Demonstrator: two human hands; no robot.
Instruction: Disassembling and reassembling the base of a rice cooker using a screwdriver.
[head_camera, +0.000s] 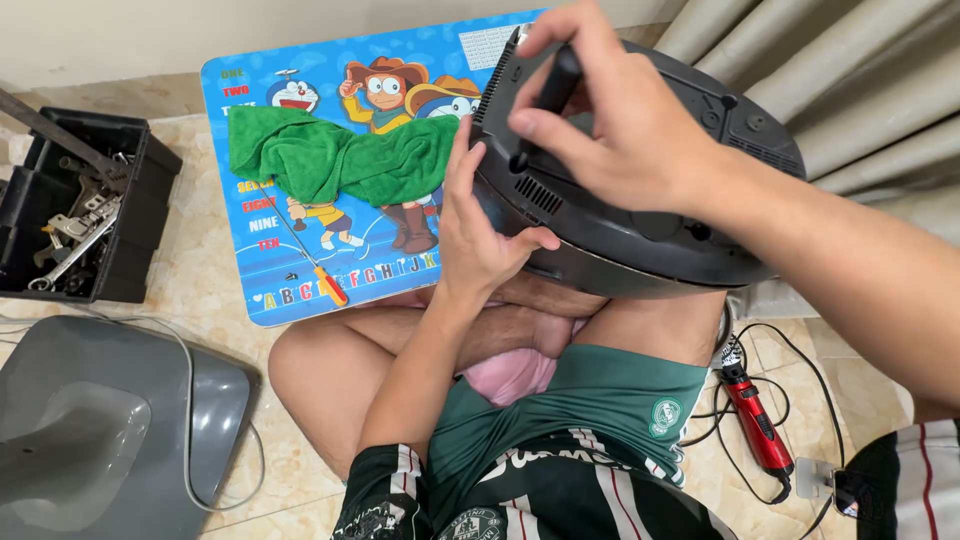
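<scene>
**Dark appliance braced on lap, tool pressed to its underside**

Far left: black toolbox (132, 150) with wrenches and loose metal parts, upper left of frame; grey plastic cover (100, 420) at lower left, cut off by the frame edge, thin cable looping around it. Centre left: blue cartoon lap table (300, 290), green cloth (340, 155) bunched across it, orange-handled screwdriver (318, 272) lying near its lower edge, a few tiny screws beside it, hard to make out.

Centre: left hand (478, 235) clasped on the near left rim of the dark round appliance (640, 230), thumb over the edge, fingers hidden beneath. Appliance turned underside up, resting on the knees, upper centre-right of frame. Right hand (610, 120) closed around a black tool handle (555, 90), held upright against the housing just above the left hand; tip hidden, contact point not discernible.

Right: red handheld power tool (757, 425) on the tiled floor, lower right, black cord tangled about it. Grey curtain folds at upper right.
</scene>
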